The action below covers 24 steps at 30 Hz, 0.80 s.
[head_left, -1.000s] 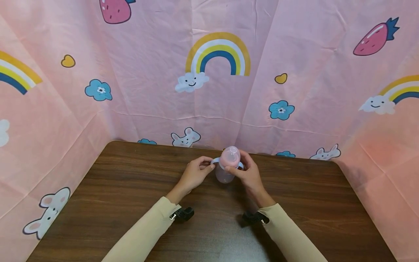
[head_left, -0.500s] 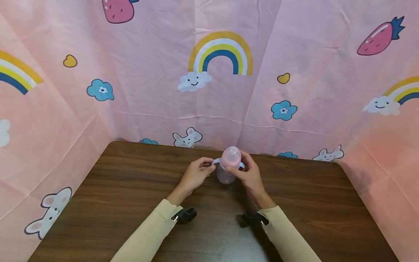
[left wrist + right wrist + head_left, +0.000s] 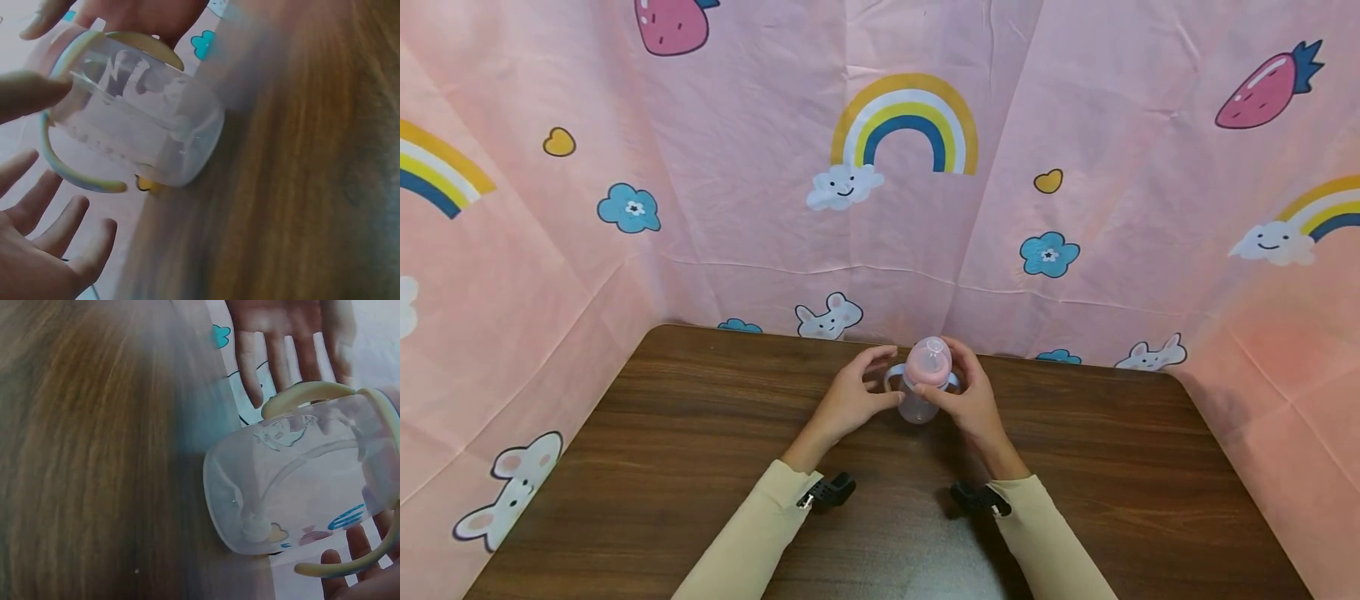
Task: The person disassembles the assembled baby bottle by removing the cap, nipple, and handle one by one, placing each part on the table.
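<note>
A clear baby bottle (image 3: 917, 407) with a pink collar, a domed see-through cap and two curved side handles stands upright over the back part of the table in the head view. My right hand (image 3: 967, 392) grips it around the collar from the right, thumb in front. At the left handle (image 3: 306, 397), my left hand (image 3: 853, 396) has its fingers spread and apart from the handle, with the thumb reaching toward the bottle's front. The left wrist view shows a straw inside the bottle (image 3: 144, 112) and the left fingers (image 3: 72, 219) extended below the handle.
The brown wood-grain table (image 3: 700, 467) ends at the back against a pink printed cloth (image 3: 737, 167), which also hangs on both sides. Black straps (image 3: 831, 492) sit around both wrists.
The left hand has let go of the left handle. Its fingers have opened outward and its thumb has moved right toward the bottle. The right hand keeps its grip.
</note>
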Available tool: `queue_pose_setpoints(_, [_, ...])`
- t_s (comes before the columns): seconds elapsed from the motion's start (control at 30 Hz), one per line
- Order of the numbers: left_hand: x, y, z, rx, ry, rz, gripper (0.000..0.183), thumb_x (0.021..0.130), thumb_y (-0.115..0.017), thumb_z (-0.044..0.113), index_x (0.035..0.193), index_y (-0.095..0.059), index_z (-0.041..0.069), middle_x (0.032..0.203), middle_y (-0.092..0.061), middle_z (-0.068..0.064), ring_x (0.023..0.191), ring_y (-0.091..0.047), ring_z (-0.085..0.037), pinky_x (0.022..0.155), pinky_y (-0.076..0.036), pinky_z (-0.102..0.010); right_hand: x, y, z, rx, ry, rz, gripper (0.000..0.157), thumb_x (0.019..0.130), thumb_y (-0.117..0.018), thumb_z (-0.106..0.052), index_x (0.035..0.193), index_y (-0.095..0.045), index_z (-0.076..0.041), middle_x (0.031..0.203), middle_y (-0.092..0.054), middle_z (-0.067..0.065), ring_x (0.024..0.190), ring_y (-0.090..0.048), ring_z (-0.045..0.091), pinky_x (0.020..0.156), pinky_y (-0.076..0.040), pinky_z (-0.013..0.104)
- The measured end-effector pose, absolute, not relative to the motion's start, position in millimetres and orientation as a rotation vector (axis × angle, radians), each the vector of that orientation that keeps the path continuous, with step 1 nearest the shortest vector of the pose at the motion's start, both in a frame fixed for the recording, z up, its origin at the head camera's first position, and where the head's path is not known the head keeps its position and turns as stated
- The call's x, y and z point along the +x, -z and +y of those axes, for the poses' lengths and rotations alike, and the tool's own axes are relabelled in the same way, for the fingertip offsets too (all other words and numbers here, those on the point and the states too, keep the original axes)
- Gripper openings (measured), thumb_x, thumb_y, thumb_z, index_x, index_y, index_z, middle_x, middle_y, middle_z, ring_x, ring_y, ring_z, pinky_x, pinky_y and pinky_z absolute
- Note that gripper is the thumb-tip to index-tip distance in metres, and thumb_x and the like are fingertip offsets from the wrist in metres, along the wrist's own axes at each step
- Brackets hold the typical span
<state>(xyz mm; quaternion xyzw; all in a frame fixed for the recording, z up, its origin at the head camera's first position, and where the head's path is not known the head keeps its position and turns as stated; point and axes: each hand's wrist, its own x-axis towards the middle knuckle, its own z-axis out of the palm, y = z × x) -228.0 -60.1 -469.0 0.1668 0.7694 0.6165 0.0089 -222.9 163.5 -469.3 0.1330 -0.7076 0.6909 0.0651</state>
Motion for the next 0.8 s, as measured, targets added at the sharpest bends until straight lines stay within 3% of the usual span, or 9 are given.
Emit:
queue_pose_setpoints(0.2, [-227,459,-52,0.749,-1.722,2.685,0.082,0.086,-0.096,0.011,0.156,-0.055,0.004,0.155,-0.057,-0.017,0.146,-0.053,-0.040,0.117,-0.046,-0.061,-222,463,162,0.392,-1.970,-2.201,0.079,0.086,-0.089,0.001,0.157,-0.053,-0.004,0.145,-0.063,0.016,0.126,-0.060,0.029,0.100,-0.053,0.040])
queue_pose_setpoints(0.37, [-228,456,-42,0.763,-1.641,2.805,0.087,0.084,-0.099,0.021,0.158,-0.055,0.007,0.154,-0.059,-0.016,0.143,-0.055,-0.038,0.116,-0.047,-0.060,-224,459,161,0.370,-1.895,-2.209,0.077,0.085,-0.090,-0.002,0.154,-0.056,-0.002,0.142,-0.065,0.017,0.125,-0.061,0.031,0.103,-0.050,0.044])
queue_pose_setpoints(0.8, [-231,459,-30,0.716,-1.645,2.802,0.080,0.087,-0.096,0.023,0.156,-0.058,0.007,0.155,-0.060,-0.015,0.145,-0.054,-0.037,0.118,-0.044,-0.063,-224,454,156,0.377,-1.828,-2.236,0.072,0.086,-0.092,-0.005,0.151,-0.059,-0.003,0.136,-0.068,0.017,0.118,-0.064,0.029,0.099,-0.052,0.040])
